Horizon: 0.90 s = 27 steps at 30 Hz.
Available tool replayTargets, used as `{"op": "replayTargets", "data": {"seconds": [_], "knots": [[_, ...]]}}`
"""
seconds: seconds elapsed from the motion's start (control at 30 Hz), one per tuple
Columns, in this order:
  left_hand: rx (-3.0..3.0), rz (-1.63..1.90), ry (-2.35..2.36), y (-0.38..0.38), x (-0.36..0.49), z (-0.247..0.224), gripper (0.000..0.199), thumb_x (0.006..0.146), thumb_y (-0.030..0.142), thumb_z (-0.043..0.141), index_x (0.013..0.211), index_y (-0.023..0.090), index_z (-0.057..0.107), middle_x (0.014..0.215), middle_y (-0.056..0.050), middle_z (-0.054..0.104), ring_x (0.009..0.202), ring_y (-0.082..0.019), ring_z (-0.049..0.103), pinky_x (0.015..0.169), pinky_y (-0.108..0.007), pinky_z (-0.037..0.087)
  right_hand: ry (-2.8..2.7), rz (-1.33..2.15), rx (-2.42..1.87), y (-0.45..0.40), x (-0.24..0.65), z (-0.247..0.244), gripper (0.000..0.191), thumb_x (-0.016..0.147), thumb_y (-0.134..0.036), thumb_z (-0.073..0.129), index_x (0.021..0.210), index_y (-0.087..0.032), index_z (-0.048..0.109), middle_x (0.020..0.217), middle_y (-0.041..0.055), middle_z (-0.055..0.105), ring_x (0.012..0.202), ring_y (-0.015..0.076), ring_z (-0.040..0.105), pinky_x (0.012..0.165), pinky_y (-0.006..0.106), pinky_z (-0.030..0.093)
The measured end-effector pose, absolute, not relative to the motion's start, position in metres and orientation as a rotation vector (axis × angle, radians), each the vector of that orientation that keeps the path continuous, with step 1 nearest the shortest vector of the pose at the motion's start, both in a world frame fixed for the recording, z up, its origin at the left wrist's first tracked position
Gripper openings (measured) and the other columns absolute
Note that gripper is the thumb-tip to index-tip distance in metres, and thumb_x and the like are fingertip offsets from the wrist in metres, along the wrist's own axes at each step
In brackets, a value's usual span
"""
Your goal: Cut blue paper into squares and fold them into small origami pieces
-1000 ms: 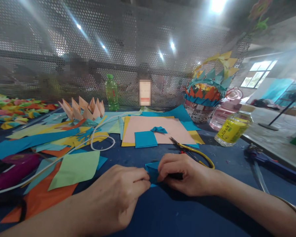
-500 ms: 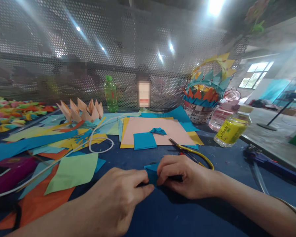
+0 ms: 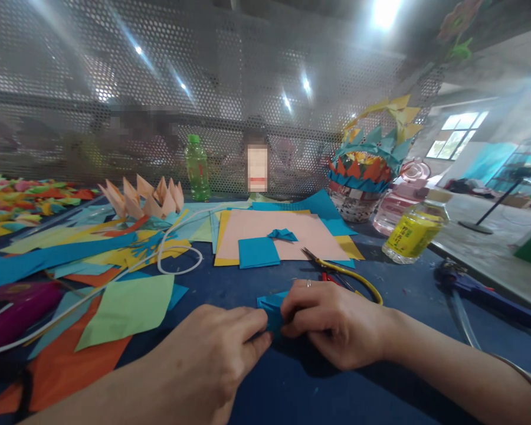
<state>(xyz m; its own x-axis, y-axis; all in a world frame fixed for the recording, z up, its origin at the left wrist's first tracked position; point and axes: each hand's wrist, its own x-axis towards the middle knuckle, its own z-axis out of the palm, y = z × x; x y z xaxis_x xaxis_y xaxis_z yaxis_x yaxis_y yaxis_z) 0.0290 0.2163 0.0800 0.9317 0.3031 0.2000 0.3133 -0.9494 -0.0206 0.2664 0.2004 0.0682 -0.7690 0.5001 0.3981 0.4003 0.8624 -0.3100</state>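
Between my two hands, low over the dark blue table (image 3: 301, 395), is a small folded piece of blue paper (image 3: 272, 304). My left hand (image 3: 230, 342) pinches its left side between thumb and fingers. On the other side my right hand (image 3: 331, 321), with a ring on one finger, grips the paper with curled fingers that hide much of it. Just beyond lie a blue paper square (image 3: 259, 252) and a small folded blue piece (image 3: 283, 235), both on a stack of pink sheets (image 3: 301, 221). Yellow-handled scissors (image 3: 345, 268) rest behind my right hand.
Coloured paper sheets, a light green square (image 3: 128, 307), a white cord (image 3: 159, 254) and a purple tool (image 3: 22, 310) spread across the left. Right stand a yellow-labelled bottle (image 3: 416, 230), a paper-trimmed basket (image 3: 358, 189) and a blue glue gun (image 3: 491, 295). A peach paper crown-like piece (image 3: 146, 200) stands behind.
My right hand has turned slightly and its fingers have curled lower over the blue paper. My left hand keeps its pinch, shifted very little.
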Motion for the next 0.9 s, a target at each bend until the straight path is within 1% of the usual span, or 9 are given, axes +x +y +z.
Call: {"op": "replayTargets", "data": {"seconds": [0.1, 0.17, 0.27, 0.43, 0.53, 0.67, 0.73, 0.83, 0.9], "knots": [[-3.067, -0.327, -0.503, 0.2139, 0.0303, 0.0816, 0.031, 0.065, 0.001, 0.047, 0.085, 0.019, 0.061, 0.08, -0.001, 0.062, 0.061, -0.015, 0.054, 0.051, -0.028, 0.036, -2.615, 0.191, -0.644, 0.2001, 0.2666, 0.0676, 0.029, 0.077, 0.0, 0.043, 0.085, -0.013, 0.067, 0.089, 0.0093, 0.066, 0.078, 0.017, 0.058, 0.071, 0.03, 0.048], [-3.096, -0.32, -0.518, 0.2127, 0.0305, 0.0824, 0.028, 0.062, 0.0, 0.048, 0.08, 0.019, 0.058, 0.077, 0.0, 0.06, 0.057, -0.014, 0.051, 0.049, -0.028, 0.034, -2.644, 0.153, -0.651, 0.1995, 0.2664, 0.0679, 0.027, 0.077, -0.001, 0.043, 0.084, -0.012, 0.067, 0.088, 0.0092, 0.066, 0.076, 0.0173, 0.058, 0.068, 0.029, 0.048], [-3.123, -0.277, -0.543, 0.2123, 0.0297, 0.0826, 0.027, 0.062, -0.001, 0.048, 0.079, 0.019, 0.057, 0.078, 0.001, 0.06, 0.058, -0.014, 0.051, 0.05, -0.028, 0.033, -2.646, 0.117, -0.665, 0.1986, 0.2663, 0.0682, 0.025, 0.074, -0.001, 0.044, 0.08, -0.012, 0.066, 0.087, 0.0095, 0.066, 0.074, 0.0176, 0.057, 0.064, 0.029, 0.047], [-3.152, -0.181, -0.567, 0.2126, 0.0279, 0.0816, 0.026, 0.065, -0.001, 0.047, 0.08, 0.019, 0.057, 0.082, 0.001, 0.059, 0.065, -0.014, 0.053, 0.053, -0.029, 0.035, -2.645, 0.059, -0.68, 0.1971, 0.2671, 0.0672, 0.023, 0.072, -0.001, 0.045, 0.077, -0.013, 0.065, 0.087, 0.0087, 0.067, 0.073, 0.0176, 0.057, 0.064, 0.028, 0.047], [-3.141, -0.164, -0.585, 0.212, 0.0282, 0.0824, 0.029, 0.066, -0.001, 0.046, 0.083, 0.019, 0.058, 0.083, 0.001, 0.059, 0.066, -0.014, 0.054, 0.055, -0.028, 0.036, -2.657, 0.01, -0.677, 0.1958, 0.2674, 0.0657, 0.025, 0.077, -0.003, 0.045, 0.086, -0.012, 0.066, 0.094, 0.0085, 0.068, 0.074, 0.0173, 0.058, 0.064, 0.029, 0.047], [-3.134, -0.171, -0.574, 0.2117, 0.0292, 0.0836, 0.03, 0.065, -0.001, 0.045, 0.082, 0.019, 0.058, 0.082, 0.001, 0.06, 0.064, -0.014, 0.053, 0.054, -0.029, 0.035, -2.702, 0.009, -0.657, 0.1958, 0.2662, 0.0636, 0.029, 0.079, -0.006, 0.046, 0.1, -0.011, 0.066, 0.103, 0.0079, 0.067, 0.081, 0.0182, 0.058, 0.071, 0.03, 0.047], [-3.132, -0.2, -0.553, 0.2119, 0.0291, 0.0835, 0.029, 0.064, -0.001, 0.045, 0.08, 0.019, 0.058, 0.081, 0.001, 0.06, 0.063, -0.014, 0.053, 0.053, -0.029, 0.035, -2.723, -0.012, -0.66, 0.1964, 0.2651, 0.0643, 0.027, 0.077, -0.006, 0.047, 0.096, -0.011, 0.066, 0.099, 0.0077, 0.067, 0.08, 0.0187, 0.057, 0.068, 0.03, 0.047], [-3.109, -0.229, -0.567, 0.2122, 0.0286, 0.0825, 0.029, 0.063, -0.002, 0.044, 0.078, 0.019, 0.058, 0.079, 0.001, 0.059, 0.062, -0.015, 0.052, 0.052, -0.029, 0.034, -2.753, -0.087, -0.675, 0.1971, 0.2638, 0.0677, 0.019, 0.074, -0.008, 0.05, 0.082, -0.011, 0.066, 0.087, 0.007, 0.065, 0.079, 0.0202, 0.055, 0.065, 0.031, 0.046], [-3.113, -0.224, -0.554, 0.2126, 0.0288, 0.0818, 0.03, 0.063, -0.002, 0.044, 0.079, 0.019, 0.058, 0.079, 0.002, 0.059, 0.063, -0.015, 0.053, 0.052, -0.03, 0.034, -2.767, -0.128, -0.69, 0.1971, 0.2638, 0.0696, 0.015, 0.072, -0.009, 0.051, 0.077, -0.012, 0.065, 0.083, 0.0066, 0.064, 0.078, 0.0206, 0.054, 0.065, 0.032, 0.046]]}}
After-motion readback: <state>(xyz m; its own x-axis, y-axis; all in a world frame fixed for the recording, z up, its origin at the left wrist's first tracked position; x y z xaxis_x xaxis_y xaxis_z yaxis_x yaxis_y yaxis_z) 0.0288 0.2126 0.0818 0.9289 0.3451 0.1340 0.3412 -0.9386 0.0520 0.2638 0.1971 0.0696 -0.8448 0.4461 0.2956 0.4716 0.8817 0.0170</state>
